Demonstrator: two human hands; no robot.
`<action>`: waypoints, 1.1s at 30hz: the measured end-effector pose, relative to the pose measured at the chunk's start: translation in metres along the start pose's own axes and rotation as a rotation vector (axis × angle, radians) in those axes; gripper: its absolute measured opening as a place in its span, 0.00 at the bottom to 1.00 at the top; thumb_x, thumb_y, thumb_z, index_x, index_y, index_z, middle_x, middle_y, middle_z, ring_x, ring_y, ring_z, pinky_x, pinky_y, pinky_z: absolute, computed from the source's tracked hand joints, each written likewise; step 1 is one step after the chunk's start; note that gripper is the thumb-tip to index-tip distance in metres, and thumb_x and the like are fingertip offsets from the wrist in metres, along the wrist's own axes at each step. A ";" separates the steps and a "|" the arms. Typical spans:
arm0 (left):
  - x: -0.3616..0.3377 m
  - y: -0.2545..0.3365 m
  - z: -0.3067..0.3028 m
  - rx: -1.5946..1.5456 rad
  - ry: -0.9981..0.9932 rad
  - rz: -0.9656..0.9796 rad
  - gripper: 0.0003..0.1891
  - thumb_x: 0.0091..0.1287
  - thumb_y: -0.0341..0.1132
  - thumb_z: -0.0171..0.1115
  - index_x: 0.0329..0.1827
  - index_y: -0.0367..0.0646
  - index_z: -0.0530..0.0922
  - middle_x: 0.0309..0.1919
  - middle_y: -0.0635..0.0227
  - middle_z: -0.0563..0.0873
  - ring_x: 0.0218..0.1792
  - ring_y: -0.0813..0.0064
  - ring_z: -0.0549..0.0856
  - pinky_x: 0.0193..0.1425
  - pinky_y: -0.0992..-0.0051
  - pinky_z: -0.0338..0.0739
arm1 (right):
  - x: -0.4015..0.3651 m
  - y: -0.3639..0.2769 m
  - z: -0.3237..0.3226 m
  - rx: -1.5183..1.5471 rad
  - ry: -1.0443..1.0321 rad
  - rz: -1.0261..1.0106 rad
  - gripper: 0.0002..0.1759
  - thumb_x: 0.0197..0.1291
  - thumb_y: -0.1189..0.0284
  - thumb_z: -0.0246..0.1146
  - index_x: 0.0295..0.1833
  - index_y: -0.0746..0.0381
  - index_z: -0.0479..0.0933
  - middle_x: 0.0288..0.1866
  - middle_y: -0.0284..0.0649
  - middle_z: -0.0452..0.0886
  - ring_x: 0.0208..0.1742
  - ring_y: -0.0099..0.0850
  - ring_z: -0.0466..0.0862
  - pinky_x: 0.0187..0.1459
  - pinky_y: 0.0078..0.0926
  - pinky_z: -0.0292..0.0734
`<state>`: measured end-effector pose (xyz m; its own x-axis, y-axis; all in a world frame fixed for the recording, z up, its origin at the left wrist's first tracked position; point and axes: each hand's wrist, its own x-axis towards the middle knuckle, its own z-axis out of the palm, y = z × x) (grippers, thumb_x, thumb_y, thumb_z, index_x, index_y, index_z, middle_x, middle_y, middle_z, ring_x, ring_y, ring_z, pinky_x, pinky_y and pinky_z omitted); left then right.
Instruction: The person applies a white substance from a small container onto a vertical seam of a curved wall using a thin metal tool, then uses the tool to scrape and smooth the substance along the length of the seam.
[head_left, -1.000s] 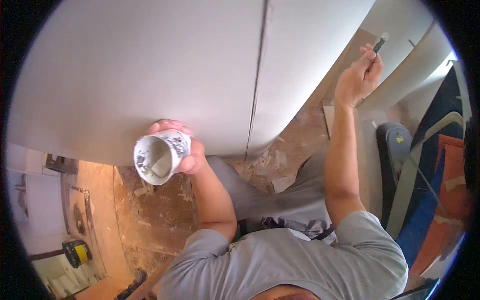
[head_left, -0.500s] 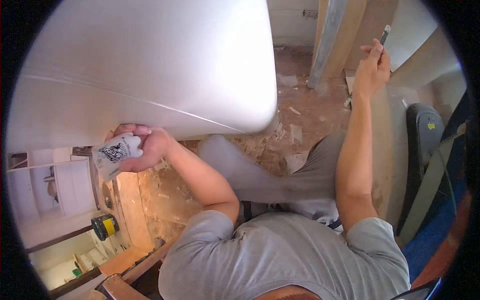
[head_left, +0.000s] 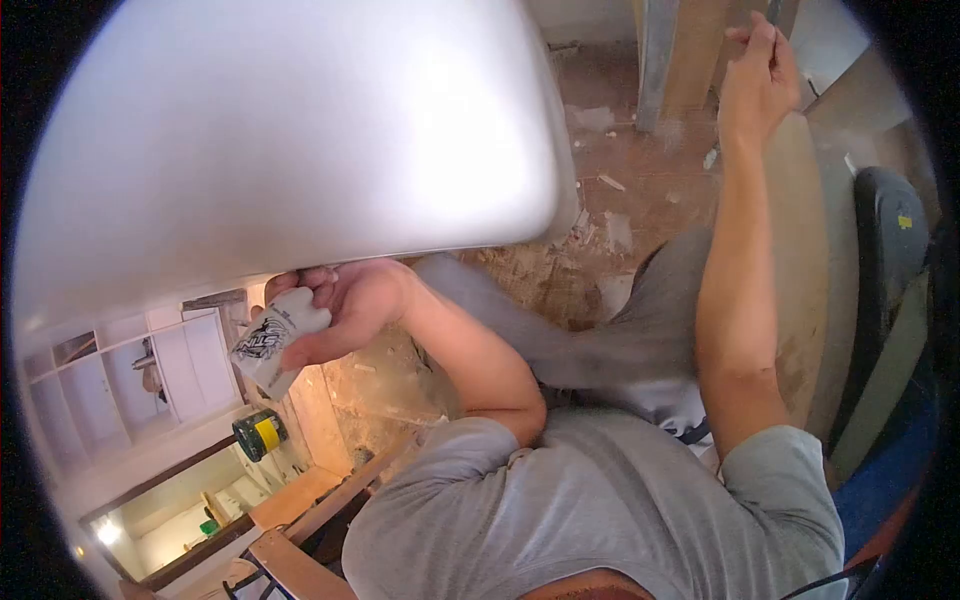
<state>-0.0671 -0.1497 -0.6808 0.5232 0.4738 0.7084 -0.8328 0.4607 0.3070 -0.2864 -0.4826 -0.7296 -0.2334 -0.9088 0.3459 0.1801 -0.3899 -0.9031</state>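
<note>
My left hand pinches a flat white plastic scraper with a wavy edge and bold black print. It is held just under the edge of a large, smooth white rounded board, with the curled fingers right at its underside. At the top right, my right hand is raised at the end of an outstretched arm. Its fingers are closed round a slim dark stick-like tool, most of which is hidden or cut off by the view's edge.
Scraps litter the worn brown floor. A wooden post stands at the top right, and a long dark case at the right. White shelving and a black can with a yellow label are at lower left.
The view has shifted. My left hand with the scraper appears further right and slightly lower, close under the board's edge. My right hand has reached further up, carrying its tool nearly out of view.
</note>
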 end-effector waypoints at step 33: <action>0.008 -0.001 0.023 -0.026 0.124 -0.007 0.35 0.79 0.68 0.69 0.80 0.57 0.76 0.49 0.70 0.87 0.45 0.76 0.86 0.47 0.73 0.84 | -0.089 -0.034 0.083 0.009 0.174 -0.225 0.18 0.89 0.60 0.62 0.47 0.63 0.85 0.31 0.25 0.76 0.33 0.19 0.73 0.37 0.24 0.69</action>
<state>-0.0660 -0.1636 -0.6610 0.5491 0.5588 0.6215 -0.8247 0.4829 0.2944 -0.1923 -0.4009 -0.7082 -0.4288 -0.7604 0.4877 0.1137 -0.5810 -0.8059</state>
